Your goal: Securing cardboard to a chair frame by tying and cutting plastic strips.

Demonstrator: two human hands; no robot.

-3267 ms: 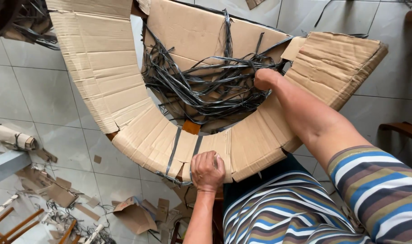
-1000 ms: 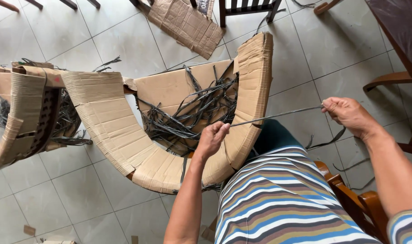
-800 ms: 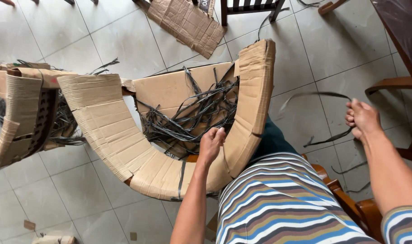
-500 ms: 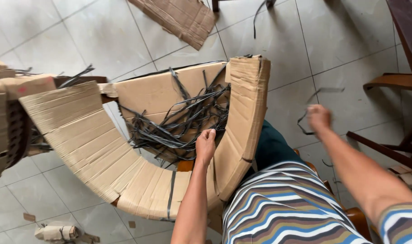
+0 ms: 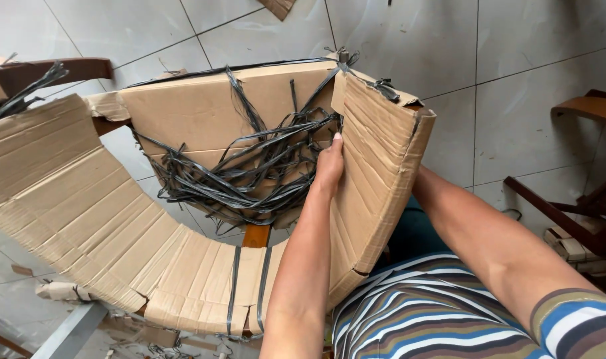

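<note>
A curved chair frame wrapped in brown cardboard (image 5: 103,219) stands in front of me, with a tangle of black plastic straps (image 5: 243,166) lying inside against its back panel. My left hand (image 5: 329,167) lies with its fingers pointing up on the inner face of the right-hand cardboard flap (image 5: 376,179), holding it. My right forearm (image 5: 476,233) reaches behind that same flap, and the hand itself is hidden by the cardboard. Two black straps (image 5: 246,279) bind the cardboard at the lower front rim.
The floor is pale tile (image 5: 515,40). A dark wooden chair frame (image 5: 582,193) stands at the right. Another wooden arm with straps (image 5: 44,70) shows at upper left. Cardboard scraps (image 5: 60,290) lie on the floor at lower left. My striped shirt (image 5: 422,319) fills the bottom right.
My right hand let go of the long black strap it had pulled out to the right and went behind the right flap. My left hand moved up from the lower rim onto the flap.
</note>
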